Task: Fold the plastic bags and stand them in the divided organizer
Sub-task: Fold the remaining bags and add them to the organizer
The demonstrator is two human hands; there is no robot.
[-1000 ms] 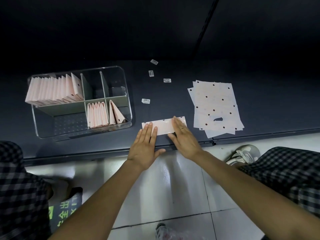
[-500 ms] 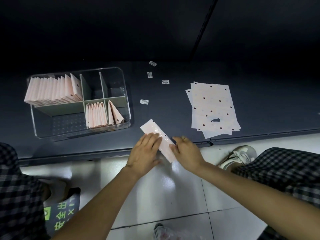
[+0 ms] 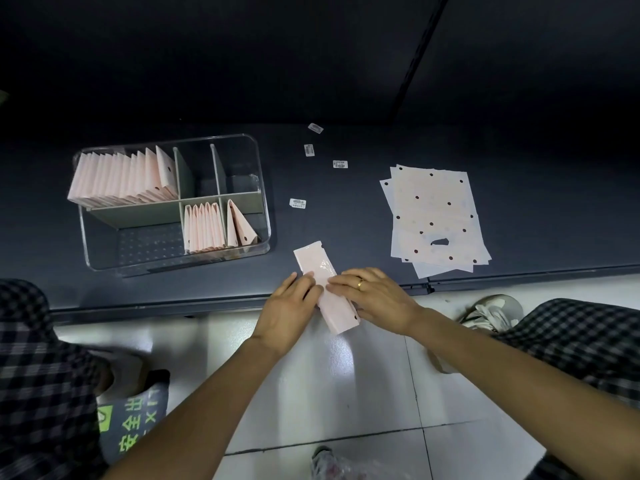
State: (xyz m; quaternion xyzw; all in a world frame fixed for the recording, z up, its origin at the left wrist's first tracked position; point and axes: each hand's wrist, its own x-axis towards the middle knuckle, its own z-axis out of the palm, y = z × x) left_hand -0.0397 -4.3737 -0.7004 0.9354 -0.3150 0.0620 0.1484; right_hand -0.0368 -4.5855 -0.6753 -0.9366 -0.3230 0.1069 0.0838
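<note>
Now the left hand (image 3: 289,308) and right hand (image 3: 372,297) pinch the folded bag (image 3: 325,282) between them.

Below me, a dark blue-grey desk (image 3: 346,209) runs across the room under dim light, its far side lost in shadow, while glossy white floor tiles (image 3: 311,393) beneath its near edge throw back a bright glare.

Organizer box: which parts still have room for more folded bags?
In the organizer, the two back sections right of the big bag row look bare, and so does the front-left section. The front-right section, holding folded bags, is crowded. Both hands are busy.
</note>
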